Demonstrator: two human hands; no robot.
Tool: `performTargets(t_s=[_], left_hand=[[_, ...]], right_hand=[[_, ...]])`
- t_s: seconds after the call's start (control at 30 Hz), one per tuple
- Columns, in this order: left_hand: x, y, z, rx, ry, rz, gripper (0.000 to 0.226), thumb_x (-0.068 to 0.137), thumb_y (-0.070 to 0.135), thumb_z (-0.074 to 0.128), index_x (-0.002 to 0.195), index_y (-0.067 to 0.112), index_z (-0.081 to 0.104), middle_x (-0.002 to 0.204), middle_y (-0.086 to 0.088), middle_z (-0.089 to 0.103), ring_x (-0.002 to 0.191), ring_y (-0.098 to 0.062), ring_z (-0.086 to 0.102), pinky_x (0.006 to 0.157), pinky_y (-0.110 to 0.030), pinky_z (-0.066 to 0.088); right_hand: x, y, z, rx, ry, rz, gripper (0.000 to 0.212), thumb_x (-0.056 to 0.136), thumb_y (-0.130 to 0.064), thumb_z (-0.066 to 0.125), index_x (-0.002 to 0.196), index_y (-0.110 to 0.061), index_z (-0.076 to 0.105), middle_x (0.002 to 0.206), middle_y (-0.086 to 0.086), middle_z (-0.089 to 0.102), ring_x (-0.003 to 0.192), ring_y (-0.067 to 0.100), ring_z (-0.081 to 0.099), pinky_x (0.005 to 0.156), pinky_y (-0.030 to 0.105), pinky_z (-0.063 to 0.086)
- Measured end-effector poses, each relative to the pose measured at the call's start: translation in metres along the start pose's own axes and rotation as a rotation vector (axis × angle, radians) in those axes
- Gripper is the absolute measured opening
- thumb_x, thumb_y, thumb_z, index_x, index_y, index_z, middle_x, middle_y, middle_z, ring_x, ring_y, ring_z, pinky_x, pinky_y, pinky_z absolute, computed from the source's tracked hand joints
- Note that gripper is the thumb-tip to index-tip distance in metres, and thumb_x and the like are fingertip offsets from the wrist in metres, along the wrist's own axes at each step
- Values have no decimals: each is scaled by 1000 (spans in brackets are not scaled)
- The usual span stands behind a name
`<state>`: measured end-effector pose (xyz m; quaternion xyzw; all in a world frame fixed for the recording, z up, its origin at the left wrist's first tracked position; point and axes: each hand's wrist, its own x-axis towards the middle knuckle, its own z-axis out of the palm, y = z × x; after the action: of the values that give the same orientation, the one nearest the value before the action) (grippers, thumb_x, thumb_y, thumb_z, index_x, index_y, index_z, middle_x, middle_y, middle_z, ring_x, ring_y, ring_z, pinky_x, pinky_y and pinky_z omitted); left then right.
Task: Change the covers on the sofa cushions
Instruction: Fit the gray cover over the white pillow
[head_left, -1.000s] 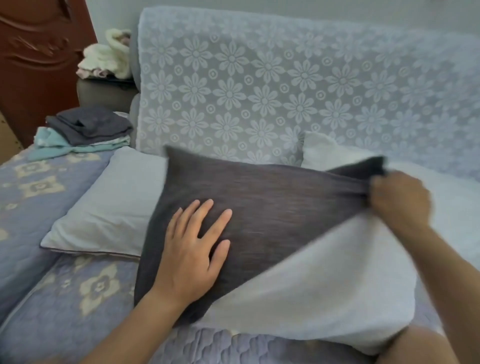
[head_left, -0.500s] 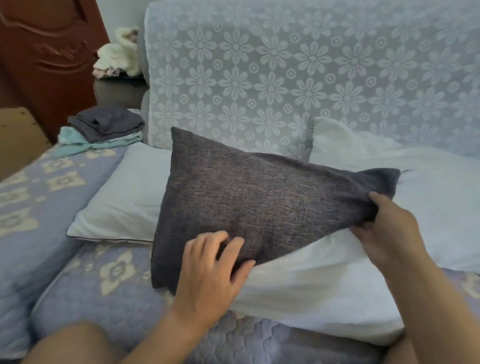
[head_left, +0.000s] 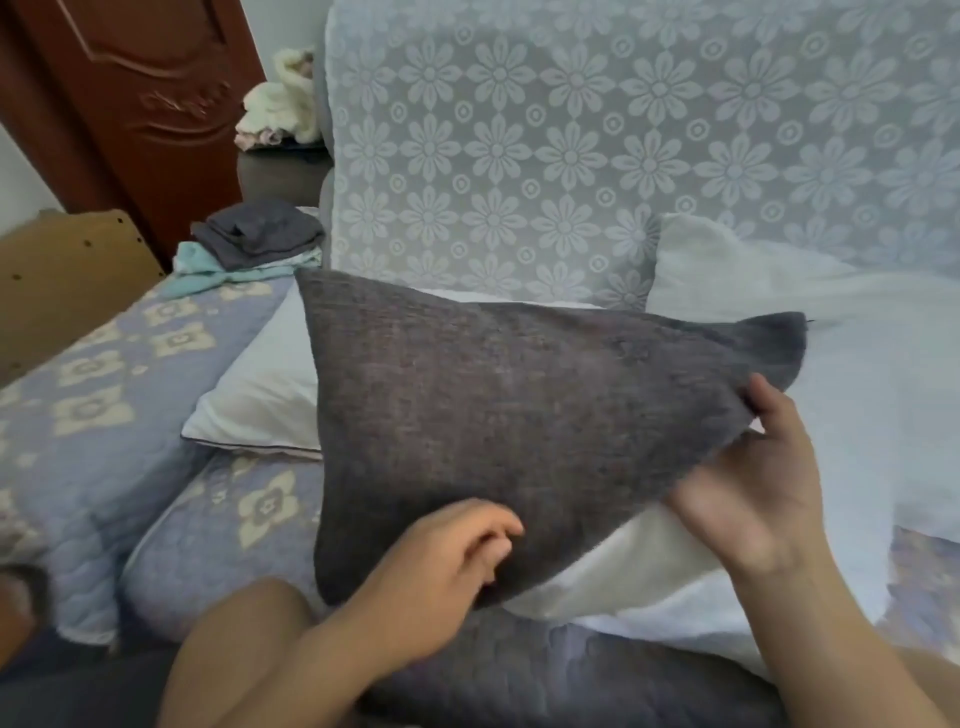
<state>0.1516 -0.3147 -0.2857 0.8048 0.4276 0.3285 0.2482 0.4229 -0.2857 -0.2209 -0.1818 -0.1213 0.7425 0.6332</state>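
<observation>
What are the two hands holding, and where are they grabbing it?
Both hold the dark grey woven cushion cover. The right hand has its grip on the open right edge; the left hand pinches the bottom edge, where the white cushion insert shows.

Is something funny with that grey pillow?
Yes. The grey cover is only partly on: the white cushion pokes out of its open lower edge, between the left hand and right hand.

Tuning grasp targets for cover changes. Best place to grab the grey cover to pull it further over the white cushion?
Probably the grey cover is best pinched at its open lower edge, coming from the near side, where the white cushion still sticks out. The left hand and right hand already sit along that edge; the far corners look closed and filled.
</observation>
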Motion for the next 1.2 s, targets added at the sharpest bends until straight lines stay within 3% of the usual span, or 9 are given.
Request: performTargets(t_s=[0.1, 0.2, 0.3, 0.37, 0.53, 0.7, 0.8, 0.97, 1.2], left_hand=[[21, -3, -28, -92, 496, -135, 17, 97, 22, 62, 108, 35, 65, 97, 6, 66, 83, -13, 67, 77, -26, 54], [52, -26, -70, 73, 790, -316, 24, 98, 27, 63, 122, 26, 58, 121, 0, 56, 107, -16, 58, 96, -32, 48], [91, -59, -102, -345, 634, -662, 58, 96, 56, 57, 143, 23, 47, 136, 1, 58, 118, -16, 59, 107, -43, 47], [107, -66, -107, -506, 472, -676, 75, 84, 75, 60, 141, 27, 53, 131, 7, 66, 117, -15, 64, 106, -47, 49], [117, -48, -92, -234, 411, -592, 56, 87, 55, 71, 131, 21, 64, 122, 6, 69, 112, -16, 65, 97, -33, 49], [119, -51, -94, -87, 455, -624, 50, 96, 44, 65, 130, 9, 62, 132, -9, 66, 119, -30, 61, 89, -29, 41], [124, -55, -97, -69, 460, -633, 52, 97, 44, 64, 133, 7, 60, 135, -12, 63, 122, -32, 59, 91, -30, 41], [131, -68, -102, -8, 435, -677, 56, 97, 47, 61, 132, 3, 58, 134, -16, 62, 121, -37, 57, 97, -36, 44], [141, -91, -115, 218, 465, -788, 55, 99, 50, 56, 122, 1, 60, 124, -25, 63, 115, -44, 58, 97, -47, 48]], right_hand=[[7, 6, -3, 46, -32, 6, 42, 95, -58, 52, 81, -20, 63, 106, 6, 64, 106, 23, 56, 110, 42, 35], [18, 16, -1, 104, 13, 68, 28, 99, -33, 54, 85, -13, 67, 103, 6, 66, 97, 22, 64, 86, 45, 56], [36, 25, 0, 114, 86, 102, 48, 76, 10, 65, 121, -5, 64, 118, 4, 67, 105, 12, 63, 73, 36, 61], [44, 26, 13, -10, 93, 78, 36, 81, 9, 58, 111, -10, 63, 99, 3, 59, 86, 8, 53, 70, 30, 58], [52, 36, 49, -396, 135, 21, 36, 92, -20, 65, 126, -7, 66, 105, 11, 66, 94, 23, 57, 84, 36, 53], [48, 59, 63, -464, 150, 15, 22, 100, -22, 51, 97, -14, 71, 88, 4, 74, 78, 15, 71, 78, 28, 56], [47, 65, 63, -446, 165, 45, 33, 98, -20, 56, 123, -1, 67, 118, 16, 72, 109, 30, 69, 98, 44, 55], [33, 63, 52, -348, 268, 29, 14, 95, -9, 58, 100, -6, 71, 105, 13, 75, 89, 25, 73, 74, 38, 61], [-51, 40, 7, -202, 221, -110, 39, 98, -30, 51, 115, -5, 74, 120, 16, 71, 111, 27, 69, 91, 43, 57]])
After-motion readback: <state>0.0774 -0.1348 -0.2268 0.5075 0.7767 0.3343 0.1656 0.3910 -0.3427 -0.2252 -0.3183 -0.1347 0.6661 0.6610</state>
